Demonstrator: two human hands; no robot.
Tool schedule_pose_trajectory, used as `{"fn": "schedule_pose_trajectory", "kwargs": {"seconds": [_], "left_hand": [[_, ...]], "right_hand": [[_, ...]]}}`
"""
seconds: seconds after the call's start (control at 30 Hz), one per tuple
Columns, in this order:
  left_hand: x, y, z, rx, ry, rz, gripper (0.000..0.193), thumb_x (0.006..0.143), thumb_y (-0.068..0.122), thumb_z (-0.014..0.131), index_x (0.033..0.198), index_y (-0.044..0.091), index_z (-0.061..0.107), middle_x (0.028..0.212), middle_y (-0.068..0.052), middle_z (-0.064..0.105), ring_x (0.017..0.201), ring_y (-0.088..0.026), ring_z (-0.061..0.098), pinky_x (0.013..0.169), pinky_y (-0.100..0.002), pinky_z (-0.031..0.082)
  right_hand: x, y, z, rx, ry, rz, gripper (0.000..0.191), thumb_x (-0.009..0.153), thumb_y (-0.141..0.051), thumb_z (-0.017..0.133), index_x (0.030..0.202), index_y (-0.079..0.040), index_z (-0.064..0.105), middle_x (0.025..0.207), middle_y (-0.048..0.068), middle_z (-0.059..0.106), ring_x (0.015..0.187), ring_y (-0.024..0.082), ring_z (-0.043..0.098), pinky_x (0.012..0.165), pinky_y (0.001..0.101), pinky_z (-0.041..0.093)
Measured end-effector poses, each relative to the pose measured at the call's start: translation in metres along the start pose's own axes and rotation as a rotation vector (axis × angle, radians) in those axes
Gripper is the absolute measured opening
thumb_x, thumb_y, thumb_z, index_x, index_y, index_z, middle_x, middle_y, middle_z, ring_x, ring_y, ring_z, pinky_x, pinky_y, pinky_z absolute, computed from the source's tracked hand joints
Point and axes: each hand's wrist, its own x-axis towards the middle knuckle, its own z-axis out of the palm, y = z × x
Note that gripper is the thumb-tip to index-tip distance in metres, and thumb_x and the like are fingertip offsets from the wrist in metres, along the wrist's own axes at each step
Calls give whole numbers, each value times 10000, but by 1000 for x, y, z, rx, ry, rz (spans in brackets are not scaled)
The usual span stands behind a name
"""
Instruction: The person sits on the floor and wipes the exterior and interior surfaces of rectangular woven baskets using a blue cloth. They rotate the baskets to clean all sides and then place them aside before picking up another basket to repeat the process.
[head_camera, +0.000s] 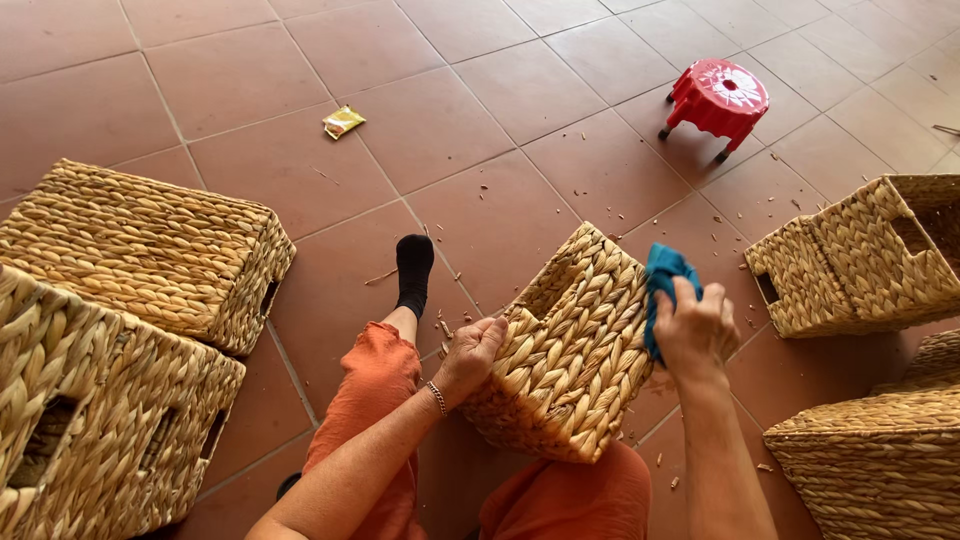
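Note:
A woven straw basket (575, 345) rests tilted on my lap, above my orange trousers. My left hand (470, 355) grips the basket's left edge, fingers curled over the weave. My right hand (692, 330) presses a teal cloth (662, 280) against the basket's right side. My left leg, in a black sock (414, 270), stretches out on the tiled floor.
Two woven baskets (140, 250) (90, 420) lie at the left; others (870, 255) (880, 460) stand at the right. A red plastic stool (718, 95) is at the far right. A small yellow packet (343, 122) and straw scraps lie on the terracotta tiles.

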Motion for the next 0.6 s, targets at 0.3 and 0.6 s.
{"fn": "schedule_pose_trajectory", "kwargs": {"seconds": [0.3, 0.6], "left_hand": [[6, -3, -8, 22, 132, -28, 433, 1076, 282, 521, 704, 64, 558, 605, 77, 460, 550, -44, 380, 490, -251, 333], [-4, 16, 1, 32, 49, -24, 335, 1039, 304, 551, 841, 57, 663, 676, 72, 572, 651, -24, 502, 587, -233, 447]], "right_hand": [[-70, -65, -48, 73, -127, -112, 231, 939, -306, 705, 1075, -120, 696, 954, 157, 623, 819, 297, 655, 579, 398, 566], [-120, -55, -68, 281, -27, -246, 320, 828, -288, 760, 1120, -167, 710, 902, 122, 608, 769, 310, 630, 561, 442, 529]]}}
